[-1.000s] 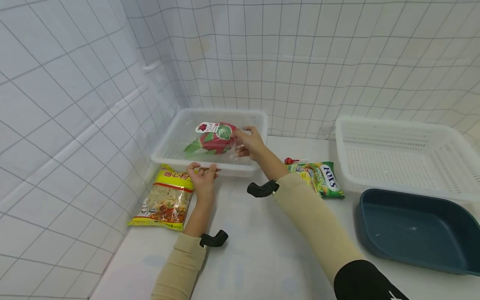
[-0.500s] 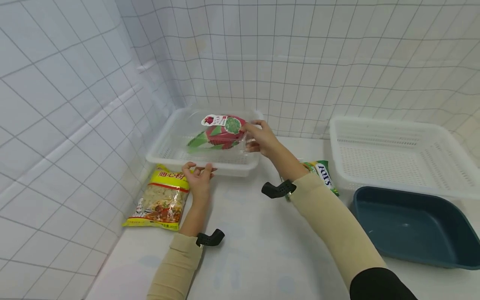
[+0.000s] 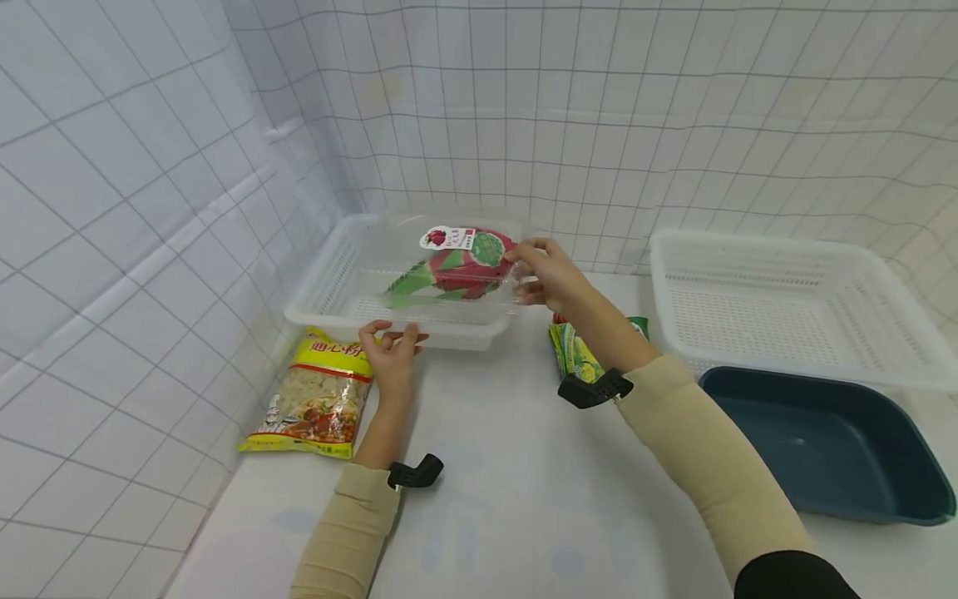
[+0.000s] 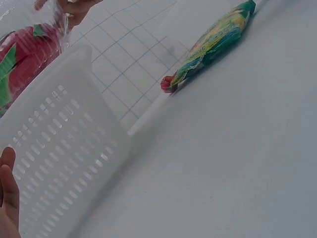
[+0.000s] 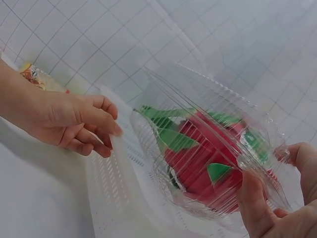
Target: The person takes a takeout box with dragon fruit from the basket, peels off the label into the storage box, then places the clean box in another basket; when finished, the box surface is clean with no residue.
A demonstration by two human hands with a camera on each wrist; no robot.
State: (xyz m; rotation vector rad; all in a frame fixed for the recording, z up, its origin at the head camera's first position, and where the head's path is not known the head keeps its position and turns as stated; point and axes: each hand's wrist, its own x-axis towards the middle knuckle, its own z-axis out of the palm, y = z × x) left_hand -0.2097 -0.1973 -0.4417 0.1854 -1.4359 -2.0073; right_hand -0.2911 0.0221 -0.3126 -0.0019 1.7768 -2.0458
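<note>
My right hand (image 3: 550,274) pinches the right end of a clear plastic clamshell box (image 5: 198,84), thumb on one side and fingers on the other. Inside lies a red dragon fruit (image 3: 467,273) with green scales and a white label on the lid. The box is tilted over a white perforated basket (image 4: 64,163), overlapping its right part in the head view. At the basket's front rim is my left hand (image 3: 391,358), its fingers bent and gripping the edge. The right wrist view shows the left fingertips right at the rim.
Left of my left arm lies a yellow bag of pasta (image 3: 318,399) against the gridded wall. A green candy bag (image 3: 576,349) with a red lollipop (image 4: 168,84) sits behind my right forearm. A second white basket (image 3: 756,320) and a dark blue tray (image 3: 808,449) stand to the right.
My right hand has drawn the dragon fruit box up and rightward from within the basket. My left hand has stayed at the front rim.
</note>
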